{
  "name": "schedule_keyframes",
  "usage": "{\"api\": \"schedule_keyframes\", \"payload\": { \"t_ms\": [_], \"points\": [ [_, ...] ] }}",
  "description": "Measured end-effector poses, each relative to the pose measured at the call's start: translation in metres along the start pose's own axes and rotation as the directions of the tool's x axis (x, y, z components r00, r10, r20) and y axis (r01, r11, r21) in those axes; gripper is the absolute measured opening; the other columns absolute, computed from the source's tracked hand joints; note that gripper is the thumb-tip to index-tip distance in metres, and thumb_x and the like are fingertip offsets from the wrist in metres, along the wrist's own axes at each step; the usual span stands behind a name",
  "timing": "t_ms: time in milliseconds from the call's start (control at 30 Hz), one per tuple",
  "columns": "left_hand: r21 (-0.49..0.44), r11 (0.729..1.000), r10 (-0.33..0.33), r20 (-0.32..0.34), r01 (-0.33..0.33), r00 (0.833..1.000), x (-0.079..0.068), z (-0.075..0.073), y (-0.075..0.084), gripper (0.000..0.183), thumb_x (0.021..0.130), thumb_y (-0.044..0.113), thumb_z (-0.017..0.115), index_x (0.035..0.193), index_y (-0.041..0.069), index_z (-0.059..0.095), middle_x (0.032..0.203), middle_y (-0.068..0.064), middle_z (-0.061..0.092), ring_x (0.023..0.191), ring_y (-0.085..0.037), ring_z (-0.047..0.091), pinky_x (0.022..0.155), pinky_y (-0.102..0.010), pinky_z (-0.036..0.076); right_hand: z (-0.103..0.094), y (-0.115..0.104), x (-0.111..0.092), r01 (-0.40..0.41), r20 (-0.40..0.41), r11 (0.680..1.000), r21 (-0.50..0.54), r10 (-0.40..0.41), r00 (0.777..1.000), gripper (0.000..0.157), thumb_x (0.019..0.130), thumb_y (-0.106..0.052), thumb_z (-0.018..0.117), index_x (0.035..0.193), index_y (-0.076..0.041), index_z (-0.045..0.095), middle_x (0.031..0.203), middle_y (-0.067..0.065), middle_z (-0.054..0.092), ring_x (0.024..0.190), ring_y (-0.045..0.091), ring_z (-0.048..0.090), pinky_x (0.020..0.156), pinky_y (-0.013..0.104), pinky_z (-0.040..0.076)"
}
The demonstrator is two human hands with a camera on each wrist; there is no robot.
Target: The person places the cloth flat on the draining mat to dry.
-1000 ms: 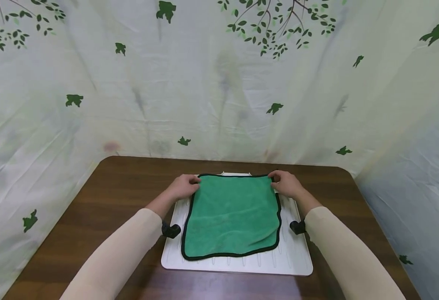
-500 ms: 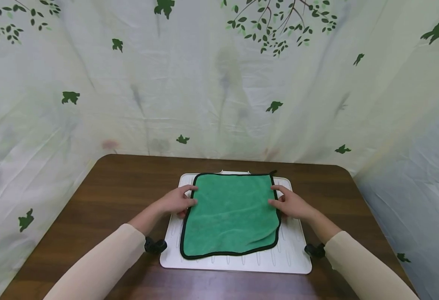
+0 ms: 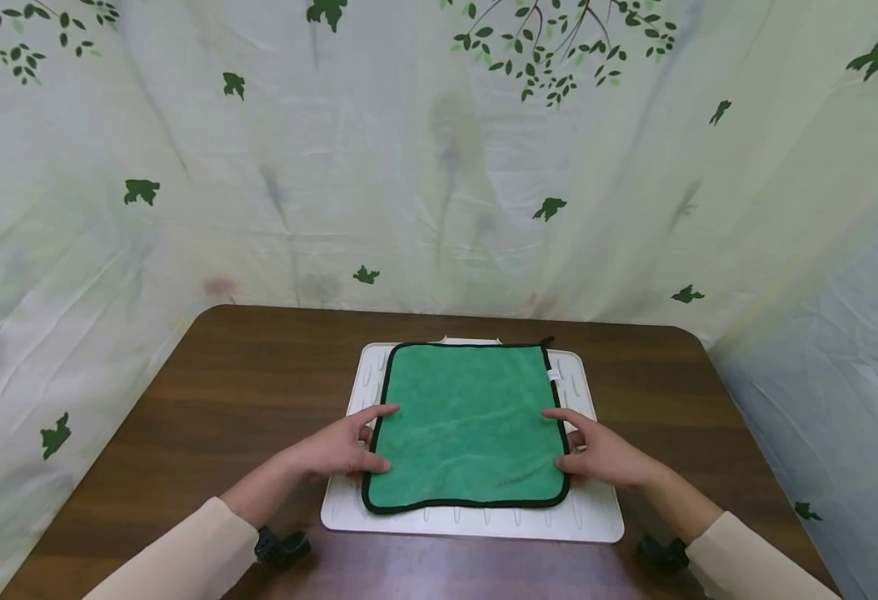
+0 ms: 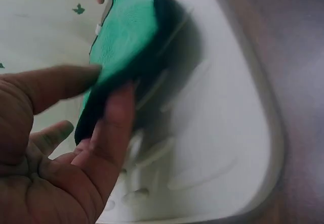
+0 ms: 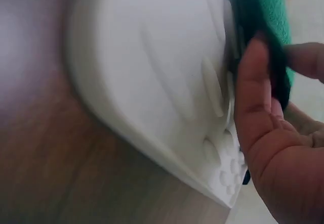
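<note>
A green cloth with black edging lies spread over a white ridged board in the head view. At its left edge, my left hand pinches the border. The left wrist view shows the thumb above the cloth and a finger beneath it. My right hand grips the opposite edge low on the right side. In the right wrist view the black border passes between its thumb and fingers. A small white tag shows on the right edge. The board's middle is hidden under the cloth.
The board rests on a brown wooden table, near its middle. Behind the table hangs a pale curtain with leaf prints. A dark strap with a camera sits on the left wrist, another on the right.
Both hands have slid from the cloth's far corners along its side edges toward the near corners. The near right part of the cloth has shifted slightly outward; the tag has come into view.
</note>
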State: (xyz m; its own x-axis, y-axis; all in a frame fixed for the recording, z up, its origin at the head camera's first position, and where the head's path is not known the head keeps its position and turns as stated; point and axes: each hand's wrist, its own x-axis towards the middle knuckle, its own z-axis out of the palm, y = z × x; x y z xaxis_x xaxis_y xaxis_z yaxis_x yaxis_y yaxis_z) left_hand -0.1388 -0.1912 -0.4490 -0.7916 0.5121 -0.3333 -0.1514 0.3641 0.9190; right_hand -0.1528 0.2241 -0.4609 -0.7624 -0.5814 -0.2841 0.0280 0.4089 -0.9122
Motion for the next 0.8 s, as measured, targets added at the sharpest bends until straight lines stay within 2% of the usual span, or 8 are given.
{"api": "schedule_keyframes", "payload": {
  "t_ms": [100,233,333,467,600,733,800],
  "points": [
    [-0.004,1.000,0.009,-0.019,-0.009,1.000,-0.006,0.003,0.002,0.087,0.078,0.004,0.072,0.147,0.015,0.020,0.095,-0.020,0.055,0.060,-0.023,0.060,0.053,-0.044,0.053,0.000,-0.001,-0.009,-0.021,0.012,1.000,-0.008,0.021,1.000,0.070,0.087,-0.004,0.061,0.145,-0.011,0.024,0.087,0.018,0.059,0.071,0.029,0.062,0.061,0.042,0.053],
    [-0.016,1.000,-0.014,-0.037,0.013,0.999,-0.011,0.007,0.000,0.086,0.078,0.002,0.071,0.147,0.014,0.022,0.087,-0.019,0.051,0.053,-0.025,0.060,0.052,-0.048,0.053,0.003,-0.002,-0.018,-0.041,0.024,0.997,-0.066,0.043,0.999,0.066,0.087,-0.006,0.062,0.143,-0.010,0.028,0.085,0.016,0.057,0.068,0.030,0.062,0.059,0.041,0.053],
    [-0.042,0.999,-0.016,0.005,0.016,1.000,-0.014,0.011,-0.002,0.087,0.078,0.002,0.072,0.147,0.013,0.020,0.093,-0.020,0.054,0.065,-0.027,0.063,0.056,-0.047,0.054,0.006,-0.001,-0.020,-0.037,0.010,0.993,-0.111,0.038,0.999,0.064,0.086,-0.010,0.064,0.141,-0.010,0.032,0.083,0.014,0.056,0.065,0.029,0.061,0.058,0.039,0.053],
    [-0.083,0.997,0.006,0.054,-0.001,0.999,-0.016,0.013,-0.005,0.091,0.076,-0.001,0.072,0.148,0.013,0.018,0.106,-0.024,0.056,0.089,-0.028,0.062,0.065,-0.043,0.054,0.009,0.001,-0.021,-0.038,-0.020,0.992,-0.118,0.036,0.999,0.062,0.085,-0.011,0.067,0.139,-0.010,0.036,0.083,0.014,0.054,0.064,0.027,0.059,0.057,0.038,0.052],
    [-0.102,0.995,0.003,0.065,0.003,0.998,-0.022,0.011,-0.005,0.093,0.074,-0.003,0.073,0.148,0.014,0.019,0.102,-0.025,0.054,0.083,-0.029,0.063,0.067,-0.044,0.054,0.010,0.003,-0.024,-0.026,-0.039,0.989,-0.145,0.021,0.999,0.062,0.083,-0.015,0.070,0.137,-0.012,0.040,0.084,0.013,0.054,0.067,0.024,0.057,0.058,0.034,0.051],
    [-0.107,0.994,0.011,0.092,-0.001,0.996,-0.027,0.010,-0.008,0.096,0.073,-0.001,0.075,0.148,0.015,0.018,0.098,-0.026,0.054,0.078,-0.029,0.064,0.069,-0.042,0.054,0.009,0.005,-0.026,0.008,-0.014,0.991,-0.131,-0.010,1.000,0.066,0.081,-0.017,0.072,0.138,-0.012,0.038,0.086,0.013,0.054,0.069,0.024,0.058,0.059,0.031,0.050],
    [-0.120,0.993,0.026,0.102,-0.013,0.994,-0.027,0.010,-0.011,0.097,0.073,-0.001,0.075,0.149,0.015,0.016,0.100,-0.026,0.057,0.082,-0.028,0.063,0.070,-0.038,0.054,0.008,0.007,-0.027,0.026,0.003,0.992,-0.122,-0.026,1.000,0.068,0.081,-0.017,0.072,0.139,-0.012,0.037,0.086,0.013,0.056,0.069,0.022,0.058,0.058,0.030,0.049]
  ]
}}
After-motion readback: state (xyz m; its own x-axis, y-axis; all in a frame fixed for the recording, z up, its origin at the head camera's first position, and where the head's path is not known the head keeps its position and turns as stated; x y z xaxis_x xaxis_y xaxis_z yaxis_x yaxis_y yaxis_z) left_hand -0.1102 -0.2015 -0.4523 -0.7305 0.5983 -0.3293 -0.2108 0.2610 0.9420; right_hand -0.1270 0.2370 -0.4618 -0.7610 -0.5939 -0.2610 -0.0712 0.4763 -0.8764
